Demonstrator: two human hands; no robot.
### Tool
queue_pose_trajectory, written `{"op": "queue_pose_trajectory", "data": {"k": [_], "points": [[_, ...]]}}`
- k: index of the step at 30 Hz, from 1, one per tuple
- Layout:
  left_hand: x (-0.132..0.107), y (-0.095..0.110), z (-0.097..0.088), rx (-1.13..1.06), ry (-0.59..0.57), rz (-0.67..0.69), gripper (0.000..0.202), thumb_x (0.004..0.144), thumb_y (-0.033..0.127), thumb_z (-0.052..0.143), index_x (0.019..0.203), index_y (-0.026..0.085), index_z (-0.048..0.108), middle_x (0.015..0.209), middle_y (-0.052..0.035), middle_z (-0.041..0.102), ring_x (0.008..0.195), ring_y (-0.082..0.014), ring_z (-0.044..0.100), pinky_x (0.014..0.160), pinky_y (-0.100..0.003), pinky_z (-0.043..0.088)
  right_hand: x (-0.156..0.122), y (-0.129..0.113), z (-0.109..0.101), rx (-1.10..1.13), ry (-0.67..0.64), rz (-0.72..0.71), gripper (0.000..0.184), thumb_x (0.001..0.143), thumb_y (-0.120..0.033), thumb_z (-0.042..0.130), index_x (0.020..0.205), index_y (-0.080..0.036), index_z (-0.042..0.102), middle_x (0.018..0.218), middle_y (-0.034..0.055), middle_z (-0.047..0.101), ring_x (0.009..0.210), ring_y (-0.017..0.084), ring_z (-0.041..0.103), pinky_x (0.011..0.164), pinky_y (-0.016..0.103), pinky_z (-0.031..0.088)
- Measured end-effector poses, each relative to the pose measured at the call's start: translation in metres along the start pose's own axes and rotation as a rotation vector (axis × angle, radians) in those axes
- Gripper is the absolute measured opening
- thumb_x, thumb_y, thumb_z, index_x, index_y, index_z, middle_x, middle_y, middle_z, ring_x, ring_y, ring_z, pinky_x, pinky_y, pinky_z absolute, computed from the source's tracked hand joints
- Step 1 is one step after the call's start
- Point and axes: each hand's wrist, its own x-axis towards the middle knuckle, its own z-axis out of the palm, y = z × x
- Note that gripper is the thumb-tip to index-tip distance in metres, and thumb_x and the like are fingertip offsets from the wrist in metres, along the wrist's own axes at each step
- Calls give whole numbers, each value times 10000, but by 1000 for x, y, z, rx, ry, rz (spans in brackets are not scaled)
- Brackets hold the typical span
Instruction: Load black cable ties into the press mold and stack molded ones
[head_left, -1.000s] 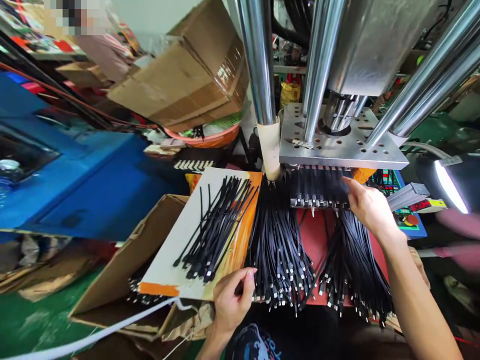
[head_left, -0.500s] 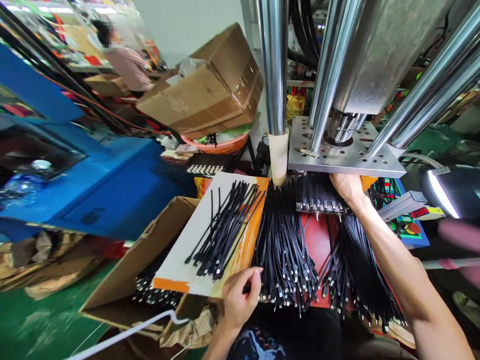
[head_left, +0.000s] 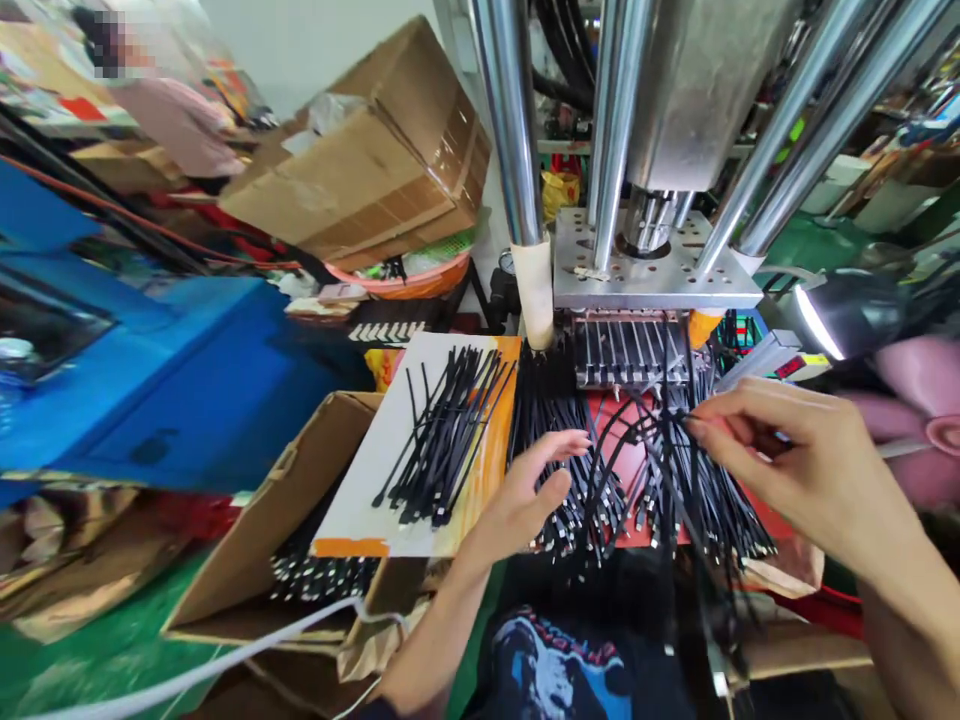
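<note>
My right hand (head_left: 806, 470) is pinched on a bunch of black cable ties (head_left: 675, 440) that arc and dangle over the red work surface (head_left: 626, 415). My left hand (head_left: 529, 490) is open, fingers stretched over a fanned heap of black ties with metal heads (head_left: 559, 450). Behind them the metal mould (head_left: 630, 352) under the press plate (head_left: 652, 275) shows bare slots. A smaller bundle of ties (head_left: 446, 435) lies on a white and orange board (head_left: 375, 490) to the left.
Chrome press columns (head_left: 510, 120) rise in front. An open cardboard box (head_left: 262, 530) holding more ties sits under the board. A blue machine (head_left: 150, 370) stands left, big cartons (head_left: 367, 170) behind. A lamp (head_left: 840, 315) shines at right. Another person (head_left: 165, 110) stands far left.
My right hand came back from the mould, pulling a bunch of ties out with it, leaving the slots bare. My left hand moved up from the board's edge and spread over the heap.
</note>
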Motion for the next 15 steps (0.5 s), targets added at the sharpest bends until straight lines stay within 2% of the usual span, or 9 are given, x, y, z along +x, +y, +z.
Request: {"op": "queue_pose_trajectory", "data": {"k": [3, 5, 7, 9, 10, 11, 12, 14, 15], "points": [[-7, -5, 39, -453, -402, -134, 972, 853, 984, 370, 1348, 205, 674, 1208, -183, 748, 1156, -336, 730, 1019, -551, 579, -16, -6, 16, 21, -90, -7, 172, 1022, -326, 616, 897, -284, 727, 653, -28, 563, 553, 157, 517, 535, 299, 387], [-22, -6, 67, -749, -543, -190, 1002, 794, 996, 484, 1356, 183, 649, 1105, -171, 754, 1025, -319, 752, 956, -509, 585, -22, -12, 26, 22, -114, 1, 157, 1001, -256, 622, 888, -258, 731, 680, -25, 594, 563, 143, 531, 545, 283, 392], [-37, -4, 89, -921, -543, -261, 889, 824, 902, 612, 1294, 148, 649, 898, -108, 732, 808, -237, 726, 867, -418, 579, -24, -16, 34, 26, -155, -1, 145, 978, -194, 631, 882, -236, 732, 704, -26, 627, 565, 127, 541, 556, 262, 404], [-49, -2, 102, -904, -444, -385, 672, 912, 784, 640, 1079, 134, 671, 645, 14, 575, 571, -124, 565, 721, -311, 533, -22, -10, 37, 20, -183, -20, 153, 975, -171, 631, 872, -225, 731, 728, -23, 661, 576, 117, 560, 576, 246, 424], [-52, -1, 105, -858, -399, -449, 612, 938, 752, 635, 961, 141, 649, 578, 62, 471, 506, -89, 461, 658, -279, 495, -22, -2, 36, -1, -118, -9, 158, 982, -176, 625, 876, -219, 734, 750, -14, 683, 589, 118, 574, 589, 245, 435], [-55, 0, 106, -813, -374, -496, 593, 946, 742, 634, 867, 155, 608, 549, 93, 385, 477, -71, 376, 615, -262, 461, -23, 12, 33, -40, 33, 26, 153, 989, -194, 625, 892, -209, 743, 781, 3, 707, 609, 123, 591, 604, 249, 447], [-56, -1, 106, -783, -365, -525, 598, 941, 750, 632, 809, 170, 567, 541, 109, 330, 469, -64, 324, 591, -257, 441, -29, 30, 29, -88, 263, 81, 139, 990, -228, 637, 925, -193, 755, 824, 31, 730, 643, 136, 618, 626, 261, 464], [-56, -3, 104, -766, -379, -539, 609, 927, 768, 631, 787, 183, 540, 540, 111, 316, 473, -69, 320, 589, -265, 438, -54, 76, 19, -193, 814, 237, 226, 962, -333, 685, 1033, -137, 773, 919, 109, 756, 734, 189, 679, 674, 312, 505], [-56, -5, 102, -766, -391, -532, 602, 933, 762, 626, 799, 180, 552, 539, 105, 332, 479, -76, 343, 600, -271, 447, -75, 101, 15, -212, 995, 307, 340, 932, -400, 712, 1087, -102, 769, 963, 154, 755, 802, 236, 712, 701, 351, 526]]}}
